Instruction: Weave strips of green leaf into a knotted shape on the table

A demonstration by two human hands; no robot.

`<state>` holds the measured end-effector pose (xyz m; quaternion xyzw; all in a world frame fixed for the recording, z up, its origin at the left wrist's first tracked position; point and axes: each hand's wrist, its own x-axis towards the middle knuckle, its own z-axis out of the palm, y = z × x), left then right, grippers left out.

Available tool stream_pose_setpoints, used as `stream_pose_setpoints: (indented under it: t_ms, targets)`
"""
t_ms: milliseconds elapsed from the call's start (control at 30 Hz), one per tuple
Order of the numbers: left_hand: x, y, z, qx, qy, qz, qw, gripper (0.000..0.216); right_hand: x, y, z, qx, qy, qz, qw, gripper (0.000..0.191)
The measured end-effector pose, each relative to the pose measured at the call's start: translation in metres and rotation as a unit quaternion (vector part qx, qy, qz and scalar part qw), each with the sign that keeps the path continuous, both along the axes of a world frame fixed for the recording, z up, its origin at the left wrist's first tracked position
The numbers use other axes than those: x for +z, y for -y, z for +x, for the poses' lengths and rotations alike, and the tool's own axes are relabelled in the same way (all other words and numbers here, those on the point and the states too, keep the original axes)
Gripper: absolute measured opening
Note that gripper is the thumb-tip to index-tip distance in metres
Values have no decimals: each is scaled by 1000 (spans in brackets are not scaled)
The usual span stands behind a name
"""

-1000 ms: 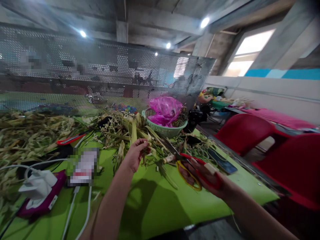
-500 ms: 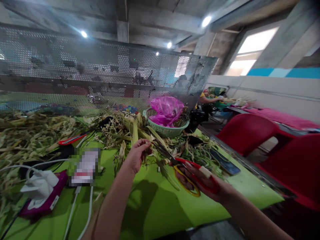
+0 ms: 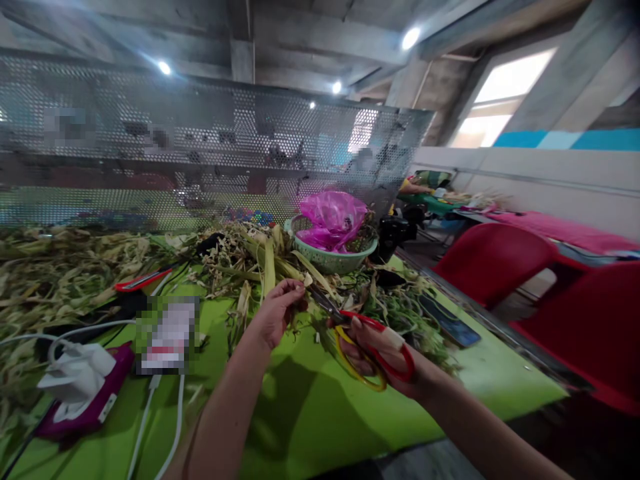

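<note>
My right hand (image 3: 367, 353) holds scissors (image 3: 383, 343) with one red and one yellow handle loop, fingers through them. Their dark blades point up and left, with the tips close to the fingers of my left hand (image 3: 280, 310). The left thumb and fingertips are pinched together. A small pale piece (image 3: 308, 279) shows at those fingertips; it looks like dried leaf or husk, but I cannot make out its exact kind. Behind both hands lie dried husks and stalks (image 3: 269, 267) in a loose heap.
A green basket (image 3: 335, 262) holding a pink plastic bag (image 3: 333, 217) stands behind the hands. At left are a red cutter (image 3: 143, 280), a phone (image 3: 170, 337) and a purple power strip (image 3: 85, 407) with cables. A dark phone (image 3: 450, 321) lies right. Red chairs (image 3: 495, 263) flank the table.
My right hand and the scissors have moved left and slightly up, bringing the blades nearer the left fingertips. The left hand has barely moved and stays pinched.
</note>
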<state>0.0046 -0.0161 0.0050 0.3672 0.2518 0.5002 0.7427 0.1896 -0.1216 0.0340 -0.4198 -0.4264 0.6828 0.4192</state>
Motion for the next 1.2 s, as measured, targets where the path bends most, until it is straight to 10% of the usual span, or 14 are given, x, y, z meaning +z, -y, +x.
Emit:
stream_pose_setpoints:
  t_ms: [467, 867, 1200]
  targets:
    - [2, -4, 1, 48, 18, -57, 997, 30, 2, 5, 20, -60, 179, 47, 981, 68]
    - [5, -1, 1, 88, -30, -32, 995, 32, 14, -1, 18, -3, 479, 216, 851, 52]
    - [4, 0, 3, 78, -75, -3, 994, 19, 14, -14, 3, 4, 480, 236, 845, 33]
